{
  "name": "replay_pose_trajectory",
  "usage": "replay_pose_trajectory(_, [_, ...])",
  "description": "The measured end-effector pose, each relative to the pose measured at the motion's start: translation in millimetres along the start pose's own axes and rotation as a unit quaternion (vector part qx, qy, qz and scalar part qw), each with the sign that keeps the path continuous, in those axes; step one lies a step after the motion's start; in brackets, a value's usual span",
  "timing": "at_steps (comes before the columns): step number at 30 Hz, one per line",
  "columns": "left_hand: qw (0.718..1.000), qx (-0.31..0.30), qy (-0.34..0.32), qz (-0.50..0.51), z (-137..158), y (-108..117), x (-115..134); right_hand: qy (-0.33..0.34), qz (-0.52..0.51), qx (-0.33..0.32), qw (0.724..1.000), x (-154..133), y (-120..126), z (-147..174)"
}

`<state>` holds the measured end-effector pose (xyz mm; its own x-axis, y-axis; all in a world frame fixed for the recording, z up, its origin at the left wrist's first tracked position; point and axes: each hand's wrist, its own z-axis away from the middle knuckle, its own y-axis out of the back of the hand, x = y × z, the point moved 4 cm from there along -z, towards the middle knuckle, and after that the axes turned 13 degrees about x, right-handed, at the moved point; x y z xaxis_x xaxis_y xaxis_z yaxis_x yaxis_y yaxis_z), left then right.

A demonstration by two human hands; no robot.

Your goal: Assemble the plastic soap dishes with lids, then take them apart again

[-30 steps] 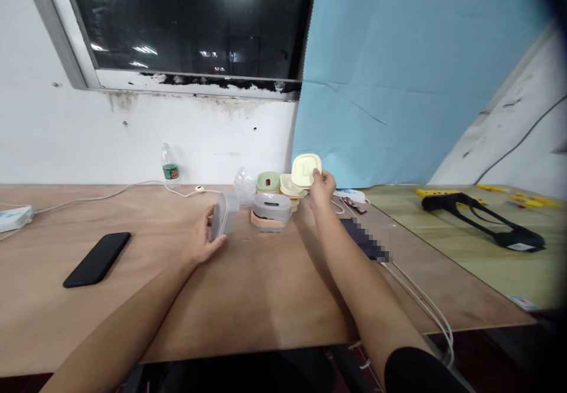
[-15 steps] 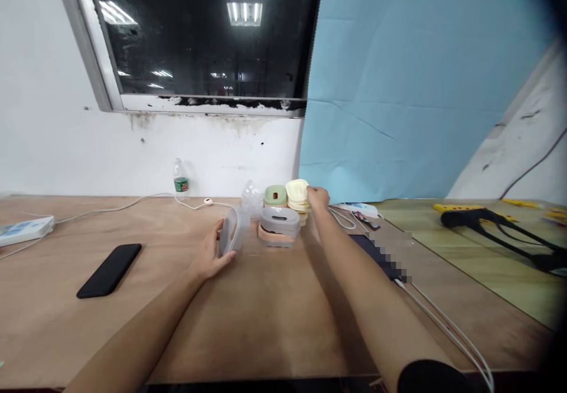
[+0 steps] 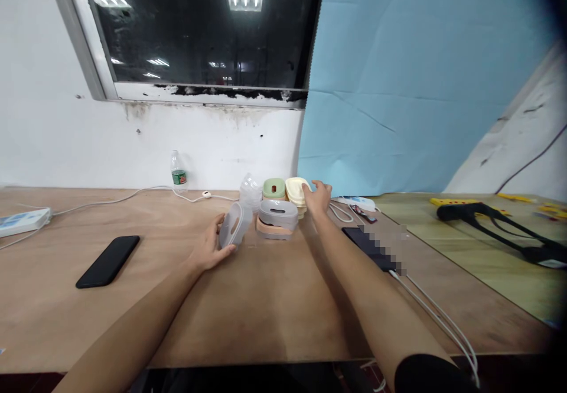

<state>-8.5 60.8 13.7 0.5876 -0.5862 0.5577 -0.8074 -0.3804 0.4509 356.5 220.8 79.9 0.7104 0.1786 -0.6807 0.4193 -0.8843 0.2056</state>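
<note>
Fingers curled around its near and left sides, my left hand (image 3: 209,245) holds a grey translucent plastic container (image 3: 233,226), tilted, with a slot in its face. At the right of a small cluster, my right hand (image 3: 318,197) is at the stack of cream-yellow plastic lids (image 3: 297,188). Its thumb side touches the upper lid's right edge while the other fingers are spread. In front of that stack stand grey and peach slotted pieces (image 3: 277,214), piled up. Behind them is a green slotted piece (image 3: 274,188), with clear plastic cups (image 3: 250,191) to its left.
A black phone (image 3: 108,261) lies on the left of the wooden table (image 3: 248,310). By the wall stands a plastic bottle (image 3: 178,170). A dark tablet-like device (image 3: 365,245) with white cables lies right of my forearm. Farther right is a black strap-like frame (image 3: 491,224).
My right hand has opened its fingers at the cream-yellow stack, whose top now sits more level. The left hand still holds the grey container. The camera view has tipped slightly downward.
</note>
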Motion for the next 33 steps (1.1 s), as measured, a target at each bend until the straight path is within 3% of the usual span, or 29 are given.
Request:
replay_pose_trajectory(5, [1.0,-0.006,0.006,0.004,0.9,-2.4,-5.0,0.009,-0.019,0.041,0.999,5.3,11.3,11.4])
replay_pose_trajectory(13, [0.999,0.011,0.027,-0.039,0.9,-5.5,-7.6,0.115,-0.052,0.024,0.992,20.0,35.7,44.0])
replay_pose_trajectory(21, [0.995,0.042,-0.044,-0.076,-3.7,2.2,14.5,0.156,-0.033,0.009,0.987,23.2,41.5,54.8])
replay_pose_trajectory(26, [0.986,0.083,-0.102,-0.104,-25.3,6.6,34.8,0.166,-0.022,0.017,0.986,24.3,44.5,56.9])
replay_pose_trajectory(29, [0.986,0.068,-0.12,-0.097,-47.9,-5.1,50.3,0.166,-0.017,0.018,0.986,27.0,46.4,57.3])
replay_pose_trajectory(33, [0.99,0.023,-0.129,-0.048,-77.6,-39.6,64.4,0.152,-0.007,0.015,0.988,31.4,49.2,56.4])
